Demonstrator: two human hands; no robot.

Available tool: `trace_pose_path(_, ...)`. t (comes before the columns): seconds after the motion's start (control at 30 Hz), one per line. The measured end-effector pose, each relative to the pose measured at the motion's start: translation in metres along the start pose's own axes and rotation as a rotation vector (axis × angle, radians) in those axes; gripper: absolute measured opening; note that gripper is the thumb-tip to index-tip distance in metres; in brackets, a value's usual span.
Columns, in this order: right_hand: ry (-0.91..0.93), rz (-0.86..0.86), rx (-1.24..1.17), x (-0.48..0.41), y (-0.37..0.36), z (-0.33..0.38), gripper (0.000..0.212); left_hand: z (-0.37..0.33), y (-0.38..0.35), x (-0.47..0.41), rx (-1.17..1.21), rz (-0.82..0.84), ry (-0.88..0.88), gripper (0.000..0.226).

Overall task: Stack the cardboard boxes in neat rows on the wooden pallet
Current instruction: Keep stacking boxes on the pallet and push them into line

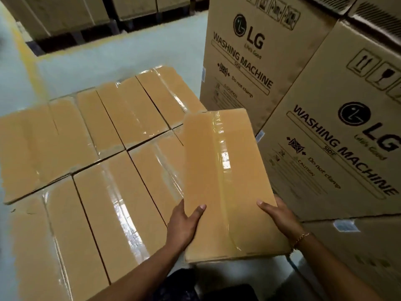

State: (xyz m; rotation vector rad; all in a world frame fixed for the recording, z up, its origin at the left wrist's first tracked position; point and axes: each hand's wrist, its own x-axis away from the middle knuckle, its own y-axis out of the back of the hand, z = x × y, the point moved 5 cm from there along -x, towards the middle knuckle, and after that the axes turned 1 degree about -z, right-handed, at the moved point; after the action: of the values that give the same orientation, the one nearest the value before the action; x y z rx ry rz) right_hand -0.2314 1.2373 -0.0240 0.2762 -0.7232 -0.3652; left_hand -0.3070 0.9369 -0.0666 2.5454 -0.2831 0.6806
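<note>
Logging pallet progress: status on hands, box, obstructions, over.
Left grip and right grip clasp taped tan cardboard box at near end. Box over right edge of stacked tan boxes. Tall printed washing-machine cartons close on right.

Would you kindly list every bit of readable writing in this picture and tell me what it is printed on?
"LG": far carton and near carton.
"Life's Good": both cartons, under the logo.
"WASHING MACHINE": both.
"SIDE": both.
"Do not clamp": both.
"CAUTION": both; fine print below too blurred.
Unreadable: white sticker.
No print: held box, stacked boxes.
</note>
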Motion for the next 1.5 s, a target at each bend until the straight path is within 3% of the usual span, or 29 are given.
trace_pose_path(0.07, 0.012, 0.031, -0.017, -0.023, 0.016, 0.009, 0.029, 0.001, -0.026, -0.015, -0.024, -0.038, 0.023, 0.104)
trace_pose_path(0.2, 0.014, 0.093, 0.017, -0.075, 0.052, 0.018, 0.021, -0.025, -0.075, -0.024, 0.009, -0.107, 0.059, 0.110)
trace_pose_path(0.37, -0.006, 0.173, 0.111, -0.157, 0.102, 0.020, 0.032, -0.064, -0.139, -0.031, 0.052, -0.161, 0.145, 0.095)
trace_pose_path(0.6, -0.051, 0.300, 0.215, -0.248, 0.128, 0.021, 0.029, -0.083, -0.192, -0.057, 0.113, -0.156, 0.206, 0.084)
trace_pose_path(0.83, -0.010, 0.352, 0.343, -0.303, 0.108, 0.018, 0.033, -0.063, -0.206, -0.090, 0.166, -0.075, 0.262, 0.093)
trace_pose_path(0.97, 0.000, 0.354, 0.362, -0.315, 0.103, 0.011, 0.053, -0.053, -0.208, -0.103, 0.197, -0.113, 0.272, 0.082)
trace_pose_path(1.07, -0.021, 0.379, 0.367, -0.326, 0.103, 0.008, 0.063, -0.049, -0.208, -0.114, 0.285, -0.145, 0.282, 0.094)
trace_pose_path(1.2, -0.020, 0.400, 0.339, -0.331, 0.097, 0.014, 0.047, -0.050, -0.203, -0.127, 0.339, -0.155, 0.295, 0.093)
trace_pose_path(1.5, 0.033, 0.432, 0.290, -0.352, 0.072, 0.051, 0.045, -0.059, -0.177, -0.162, 0.330, -0.177, 0.260, 0.091)
